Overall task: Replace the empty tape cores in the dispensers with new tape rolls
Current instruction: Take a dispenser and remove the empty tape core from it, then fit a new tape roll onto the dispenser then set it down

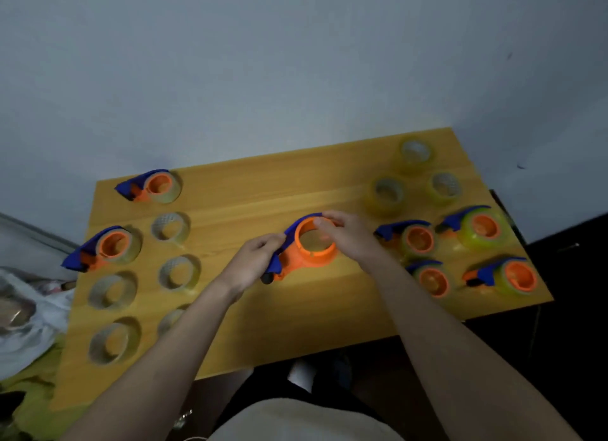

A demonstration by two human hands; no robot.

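An orange and blue tape dispenser (pixel 304 254) lies at the middle of the wooden table (pixel 296 309), its orange hub ring bare, with no roll or core on it. My left hand (pixel 255 263) grips its blue handle end. My right hand (pixel 348 235) holds the far rim of the hub ring with its fingertips. Three new yellowish tape rolls (pixel 386 194) lie at the back right. Several pale, thin tape cores (pixel 171 226) lie on the left half of the table.
Two dispensers (pixel 112 246) with thin rings stand at the left. Several dispensers (pixel 483 226) with thick yellow-green rolls stand at the right, near the table edge. A white plastic bag (pixel 29 325) lies left of the table. A wall is behind.
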